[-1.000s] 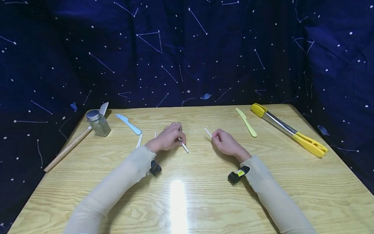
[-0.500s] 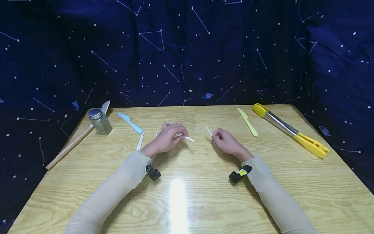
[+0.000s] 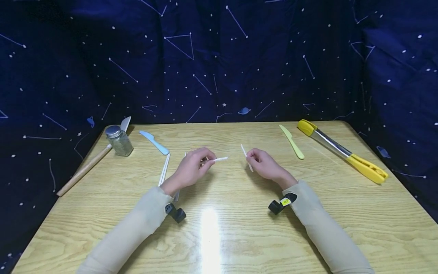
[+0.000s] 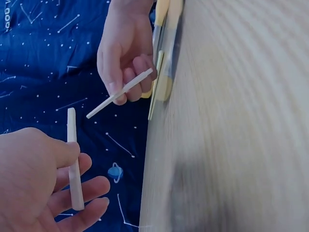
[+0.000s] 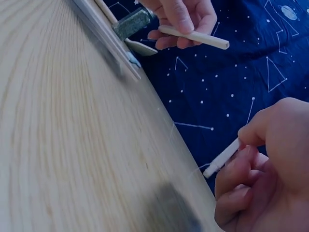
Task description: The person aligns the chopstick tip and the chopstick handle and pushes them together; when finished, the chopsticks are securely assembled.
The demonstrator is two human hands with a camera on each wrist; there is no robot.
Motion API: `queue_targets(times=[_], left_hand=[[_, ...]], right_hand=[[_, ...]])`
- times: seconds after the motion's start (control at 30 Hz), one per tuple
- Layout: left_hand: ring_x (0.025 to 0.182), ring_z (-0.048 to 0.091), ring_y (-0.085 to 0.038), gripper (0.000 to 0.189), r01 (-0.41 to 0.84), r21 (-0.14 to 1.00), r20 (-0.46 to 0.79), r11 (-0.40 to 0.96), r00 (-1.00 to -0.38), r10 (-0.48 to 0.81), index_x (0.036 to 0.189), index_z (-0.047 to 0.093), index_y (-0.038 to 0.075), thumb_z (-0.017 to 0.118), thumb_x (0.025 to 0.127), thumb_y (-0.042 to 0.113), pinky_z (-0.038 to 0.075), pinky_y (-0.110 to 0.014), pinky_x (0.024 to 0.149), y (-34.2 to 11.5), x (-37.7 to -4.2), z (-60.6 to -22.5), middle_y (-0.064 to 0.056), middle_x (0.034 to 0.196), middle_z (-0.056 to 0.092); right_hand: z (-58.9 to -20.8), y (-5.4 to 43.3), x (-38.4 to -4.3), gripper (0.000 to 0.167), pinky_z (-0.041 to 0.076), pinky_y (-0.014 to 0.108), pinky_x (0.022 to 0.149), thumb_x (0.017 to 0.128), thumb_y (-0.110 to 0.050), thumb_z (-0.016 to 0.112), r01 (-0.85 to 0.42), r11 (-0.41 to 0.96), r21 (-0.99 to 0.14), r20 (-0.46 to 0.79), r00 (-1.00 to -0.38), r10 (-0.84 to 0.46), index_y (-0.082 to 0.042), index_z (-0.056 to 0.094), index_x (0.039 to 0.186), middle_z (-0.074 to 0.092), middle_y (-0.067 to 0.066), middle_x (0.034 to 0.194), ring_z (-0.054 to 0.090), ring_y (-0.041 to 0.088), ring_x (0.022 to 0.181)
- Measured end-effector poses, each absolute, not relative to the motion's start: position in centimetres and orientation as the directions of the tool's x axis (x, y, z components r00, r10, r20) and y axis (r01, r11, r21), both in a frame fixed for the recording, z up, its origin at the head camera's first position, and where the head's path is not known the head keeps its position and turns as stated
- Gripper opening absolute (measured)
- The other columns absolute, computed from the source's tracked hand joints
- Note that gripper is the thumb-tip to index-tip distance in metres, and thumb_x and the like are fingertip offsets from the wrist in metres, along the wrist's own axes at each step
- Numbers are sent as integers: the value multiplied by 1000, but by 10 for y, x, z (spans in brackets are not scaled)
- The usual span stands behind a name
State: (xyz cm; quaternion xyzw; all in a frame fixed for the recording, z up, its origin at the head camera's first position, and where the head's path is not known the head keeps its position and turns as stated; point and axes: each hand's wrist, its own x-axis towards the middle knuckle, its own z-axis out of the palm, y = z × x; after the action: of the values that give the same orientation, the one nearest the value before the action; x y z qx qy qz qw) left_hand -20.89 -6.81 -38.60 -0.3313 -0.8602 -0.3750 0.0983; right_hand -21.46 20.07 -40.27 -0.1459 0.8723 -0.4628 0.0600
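In the head view, my left hand pinches a short white stick that points right, nearly level, towards the other hand. My right hand pinches a second white stick, tilted, with an end showing above and below the fingers. A gap separates the two sticks. The right wrist view shows a narrower, stepped tip on the right hand's stick. The left hand's stick lies between thumb and fingers in the left wrist view. More white sticks lie on the table beside my left wrist, partly hidden by it.
A blue plastic knife, a jar with a metal lid and a wooden-handled spatula lie at the left. At the right are a yellow-green knife and yellow-ended tongs. A star-patterned cloth hangs behind the table.
My left hand has drawn back slightly, and its stick has swung from slanting down to nearly level. The right hand's stick has turned steeper, its lower end now showing.
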Motion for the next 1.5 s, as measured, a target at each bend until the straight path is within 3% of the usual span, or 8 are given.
queue_targets(times=[0.2, 0.43, 0.8, 1.23, 1.5], left_hand=[[73, 58, -12, 6, 628, 642, 404, 440, -765, 501, 92, 70, 5, 65, 89, 6, 52, -26, 68, -71, -200, -390, -4, 84, 67], [68, 56, -10, 7, 608, 669, 392, 428, -777, 492, 91, 74, 6, 68, 87, 8, 49, -23, 60, -72, -196, -394, -3, 84, 70], [61, 52, -8, 6, 595, 701, 397, 392, -783, 478, 91, 73, 5, 69, 87, 8, 45, -21, 53, -73, -201, -398, -2, 75, 66], [60, 54, -13, 8, 584, 716, 372, 383, -783, 498, 94, 72, 3, 69, 87, 7, 46, -21, 52, -74, -199, -398, -4, 77, 66], [59, 52, -7, 6, 597, 713, 377, 367, -769, 517, 92, 72, 3, 70, 86, 5, 47, -21, 52, -73, -198, -399, -3, 76, 66]], right_hand=[[-396, 193, -212, 16, 34, 22, 50, 102, -7, 39, -173, 388, -905, 48, -949, -313, 5, 43, 93, 42, 1, 61, 41, 10, 52], [-390, 188, -208, 13, 44, 25, 54, 103, -6, 31, -103, 236, -966, 26, -951, -309, 2, 38, 97, 49, 3, 67, 54, 12, 54], [-382, 188, -204, 11, 52, 24, 63, 100, -4, 38, -83, 97, -992, 42, -930, -365, -2, 41, 90, 69, 5, 78, 65, 11, 63], [-384, 189, -207, 10, 57, 26, 74, 100, -3, 42, -77, 97, -992, 35, -926, -377, 1, 46, 91, 73, -1, 82, 68, 12, 67], [-385, 192, -207, 11, 55, 27, 76, 99, -4, 45, -118, 135, -984, 51, -905, -423, 1, 48, 90, 74, 1, 85, 69, 12, 71]])
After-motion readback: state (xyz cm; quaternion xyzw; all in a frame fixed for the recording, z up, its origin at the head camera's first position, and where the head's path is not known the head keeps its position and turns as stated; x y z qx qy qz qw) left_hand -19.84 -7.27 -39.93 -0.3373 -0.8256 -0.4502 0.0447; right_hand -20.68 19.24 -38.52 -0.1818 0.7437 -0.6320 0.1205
